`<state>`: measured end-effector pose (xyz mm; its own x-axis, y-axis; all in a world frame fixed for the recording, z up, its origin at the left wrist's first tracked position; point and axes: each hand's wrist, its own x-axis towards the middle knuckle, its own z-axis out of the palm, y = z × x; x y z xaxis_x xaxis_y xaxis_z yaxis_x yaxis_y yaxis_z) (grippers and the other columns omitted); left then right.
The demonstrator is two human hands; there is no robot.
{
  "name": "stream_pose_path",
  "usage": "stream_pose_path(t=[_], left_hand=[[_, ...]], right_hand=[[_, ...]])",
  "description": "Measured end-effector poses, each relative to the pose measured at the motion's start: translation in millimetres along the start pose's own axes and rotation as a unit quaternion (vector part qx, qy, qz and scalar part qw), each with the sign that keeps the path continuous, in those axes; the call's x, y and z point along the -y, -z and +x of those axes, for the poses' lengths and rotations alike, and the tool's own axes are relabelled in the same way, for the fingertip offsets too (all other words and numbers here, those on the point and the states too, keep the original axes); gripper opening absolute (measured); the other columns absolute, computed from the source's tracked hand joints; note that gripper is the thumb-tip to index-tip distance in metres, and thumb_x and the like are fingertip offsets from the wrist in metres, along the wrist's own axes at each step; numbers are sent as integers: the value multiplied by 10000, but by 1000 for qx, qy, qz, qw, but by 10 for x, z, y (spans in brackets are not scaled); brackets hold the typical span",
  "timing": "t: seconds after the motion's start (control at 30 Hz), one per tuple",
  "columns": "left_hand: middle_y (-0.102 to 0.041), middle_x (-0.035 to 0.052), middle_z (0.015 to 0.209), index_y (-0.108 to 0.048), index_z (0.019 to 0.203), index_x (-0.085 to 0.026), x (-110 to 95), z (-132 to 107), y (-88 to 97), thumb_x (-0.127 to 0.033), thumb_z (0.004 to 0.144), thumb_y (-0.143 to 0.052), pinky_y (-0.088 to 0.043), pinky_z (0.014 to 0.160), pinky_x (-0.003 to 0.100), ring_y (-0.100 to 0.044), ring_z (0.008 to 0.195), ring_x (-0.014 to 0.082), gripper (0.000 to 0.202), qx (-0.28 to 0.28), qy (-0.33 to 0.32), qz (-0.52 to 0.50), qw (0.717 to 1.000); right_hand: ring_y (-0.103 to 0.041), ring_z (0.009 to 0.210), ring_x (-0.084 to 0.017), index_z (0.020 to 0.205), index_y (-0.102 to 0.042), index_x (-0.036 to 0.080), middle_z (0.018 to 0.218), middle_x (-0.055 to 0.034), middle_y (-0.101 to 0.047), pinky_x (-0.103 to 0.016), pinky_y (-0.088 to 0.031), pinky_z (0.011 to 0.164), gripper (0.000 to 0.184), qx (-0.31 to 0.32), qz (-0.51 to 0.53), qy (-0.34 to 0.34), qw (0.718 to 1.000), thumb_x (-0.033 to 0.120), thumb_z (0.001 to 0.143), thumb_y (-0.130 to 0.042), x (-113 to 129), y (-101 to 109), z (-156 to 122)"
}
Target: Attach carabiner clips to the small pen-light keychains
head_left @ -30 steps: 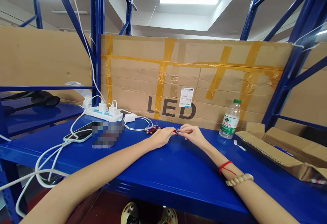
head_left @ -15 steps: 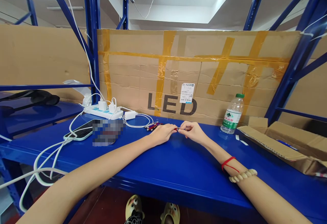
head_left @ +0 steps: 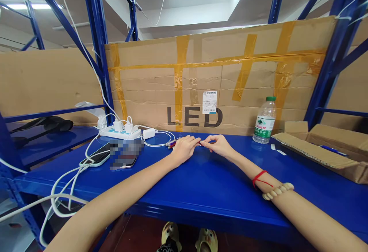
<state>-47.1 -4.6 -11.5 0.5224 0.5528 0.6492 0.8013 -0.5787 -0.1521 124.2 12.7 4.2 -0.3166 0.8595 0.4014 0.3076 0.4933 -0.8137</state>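
My left hand [head_left: 184,149] rests low over the blue tabletop, its fingers together and curled round a slim red pen-like thing [head_left: 199,143]. Most of that thing is hidden under the fingers. From the right, my right hand [head_left: 219,146] meets it, thumb and forefinger pinched at its end; a red cord and a beaded bracelet circle that wrist. Just behind my left hand lie several slim pen-like sticks [head_left: 171,144], dark red and purple with shiny ends, partly covered by the hand.
Left of my hands are two phones, one with a white rim [head_left: 96,157], a white power strip [head_left: 120,132] and looping white cables. A water bottle [head_left: 263,123] stands at the back right beside an open cardboard box [head_left: 324,154]. A tall cardboard sheet [head_left: 143,91] closes the back.
The view has tilted and shifted a little. My hands stay together at the red thing, and my right fingertips have closed nearer to my left hand.
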Motion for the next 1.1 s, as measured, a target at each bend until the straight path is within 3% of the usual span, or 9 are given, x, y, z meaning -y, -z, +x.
stream_pose_path(t=[0.3,0.47,0.77,1.1], left_hand=[[-602,49,852,-521,1082,-180,-12,19,14,-309,918,-270,-432,724,280,-533,809,156,326,6,6,15,1000],[-613,36,932,-487,1132,-201,-29,38,24,-295,910,-313,-438,752,268,-549,852,150,297,5,24,7,1000],[-620,40,937,-515,1047,-204,-48,68,0,-297,903,-314,-439,792,294,-553,893,170,264,33,39,4,999],[-625,42,957,-514,1037,-200,-63,77,16,-275,893,-318,-450,715,290,-551,864,189,255,65,51,35,996]], right_hand=[[-352,346,-49,542,-557,139,361,36,-441,-180,-261,360,431,-8,47,-64,997,558,541,-661,-8,-38,9],[-376,364,-45,568,-551,140,407,49,-437,-166,-256,351,422,0,83,-52,995,544,543,-672,-56,-42,16],[-408,377,-50,612,-547,145,450,48,-458,-160,-281,350,412,13,71,-35,997,542,585,-651,-113,-35,14],[-429,374,-41,650,-581,136,570,21,-512,-157,-290,328,381,15,50,-15,999,503,590,-663,-157,-39,22]])
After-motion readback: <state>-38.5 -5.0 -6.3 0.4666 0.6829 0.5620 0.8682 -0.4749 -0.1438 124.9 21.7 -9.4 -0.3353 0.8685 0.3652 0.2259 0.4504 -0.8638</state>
